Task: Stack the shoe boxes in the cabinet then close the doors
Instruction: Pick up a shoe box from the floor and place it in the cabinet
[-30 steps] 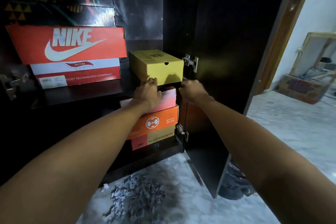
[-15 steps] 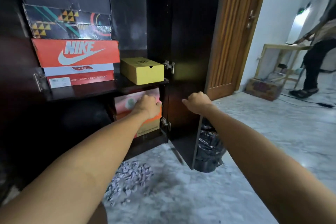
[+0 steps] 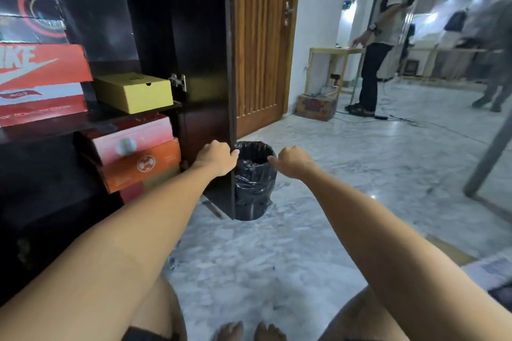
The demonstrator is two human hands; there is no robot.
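Shoe boxes stacked inside cabinet; stacking appears complete; left hand grips right cabinet door edge; right hand loosely curled, empty; doors unclosed.

Shoe boxes in cabinet (left); bin behind door.

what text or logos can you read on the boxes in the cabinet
"IKE", cut off by the frame edge, with a swoosh: red box on the upper shelf.
White and red box beneath it: print too blurred to read.
Yellow box: dark mark, unreadable.
Orange box: round white logo, small print unreadable.
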